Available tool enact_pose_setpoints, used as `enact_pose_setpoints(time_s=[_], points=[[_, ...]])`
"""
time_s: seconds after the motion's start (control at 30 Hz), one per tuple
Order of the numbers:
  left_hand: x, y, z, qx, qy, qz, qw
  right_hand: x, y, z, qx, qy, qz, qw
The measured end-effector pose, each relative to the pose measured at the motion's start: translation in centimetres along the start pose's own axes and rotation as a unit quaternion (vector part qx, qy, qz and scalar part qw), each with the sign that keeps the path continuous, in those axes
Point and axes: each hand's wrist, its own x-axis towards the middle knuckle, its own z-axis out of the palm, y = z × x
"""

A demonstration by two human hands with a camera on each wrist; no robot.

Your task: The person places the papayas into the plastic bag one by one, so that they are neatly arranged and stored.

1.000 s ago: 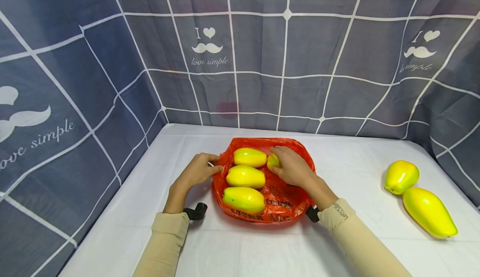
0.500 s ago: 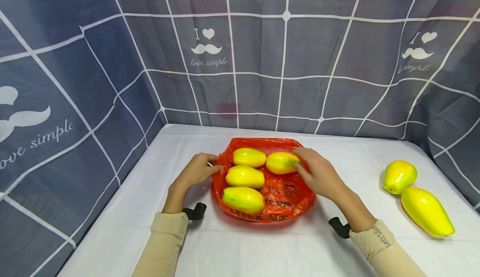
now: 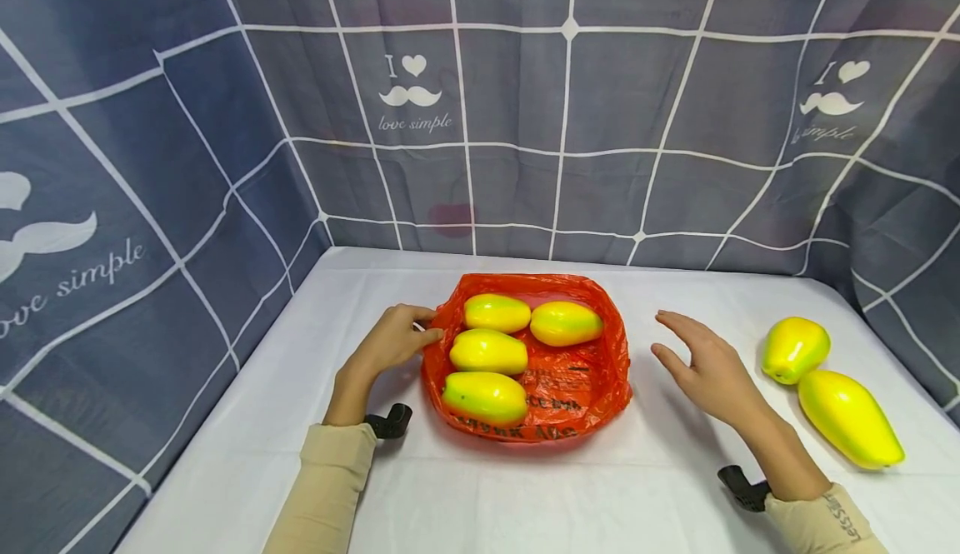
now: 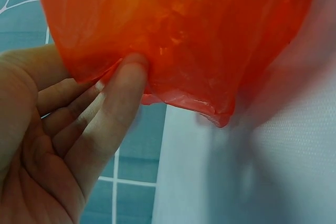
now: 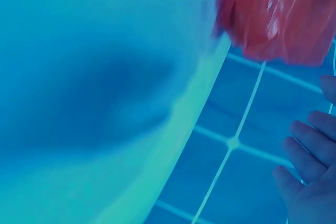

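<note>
A red plastic bag [image 3: 573,411] lies spread with its mouth upward on the white table, dark lettering on its inside. Several yellow-green mangoes rest in it: three stacked down the left side, the nearest mango [image 3: 486,398] at the front, and another mango [image 3: 566,323] at the back right. My left hand [image 3: 392,341] pinches the bag's left rim between thumb and fingers; in the left wrist view the thumb [image 4: 118,108] presses on the red film. To the bag's right, my right hand [image 3: 712,371] hovers above the table with fingers spread, holding nothing.
Two more mangoes lie at the right of the table, a shorter mango [image 3: 797,350] behind a longer mango [image 3: 851,418]. A grey checked curtain [image 3: 517,121] hangs behind and at the sides of the white table [image 3: 570,496].
My right hand has let go of the mango at the bag's back right, lifted out and moved right toward the two loose mangoes. The left hand keeps its place on the rim.
</note>
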Motion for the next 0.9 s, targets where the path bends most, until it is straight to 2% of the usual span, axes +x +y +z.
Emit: enact_pose_setpoints(time_s=[0.2,0.43,0.8,0.9], points=[[0.0,0.2,-0.1,0.001,0.0,-0.007,1.0,-2.2,1.8,-1.8,-0.003,-0.004,0.032,0.999],[0.0,0.1,0.0,-0.006,-0.004,-0.006,1.0,-4.5,3.5,-4.0,-0.015,0.015,0.077,0.997],[0.0,0.2,-0.1,-0.005,-0.002,-0.003,1.0,-6.6,7.4,-7.3,-0.076,-0.019,0.168,0.983],[-0.1,0.2,-0.1,-0.007,-0.002,-0.005,1.0,-7.1,8.2,-7.7,-0.094,-0.021,0.175,0.98]])
